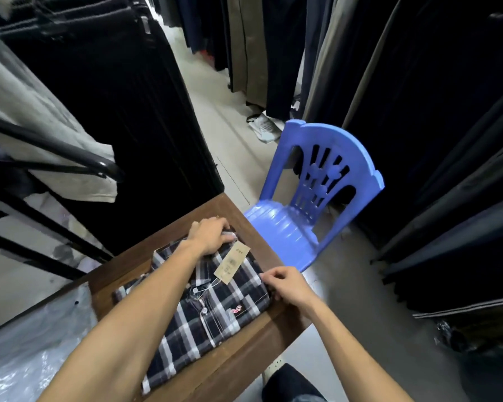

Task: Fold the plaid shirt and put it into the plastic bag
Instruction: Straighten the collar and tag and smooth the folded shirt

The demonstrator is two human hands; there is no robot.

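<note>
**Both hands on the folded plaid shirt**

The plaid shirt (204, 317) lies folded on a small brown wooden table (244, 349) in the lower centre of the frame, button placket up, with a tan paper tag (232, 262) resting on its upper part. The left hand (209, 235) sits palm down on the shirt's far end, just above centre, its fingers curled over and gripping the fabric edge there. The right hand (288, 285), to the right of centre, pinches the shirt's right-hand edge between thumb and fingers. Clear plastic sheeting (26, 343) fills the lower left corner beside the table; whether it is the bag cannot be told. A blue plastic chair (317, 192) stands just beyond the table at right of centre. Dark hanging garments (418, 82) line the upper right of the frame.
</note>
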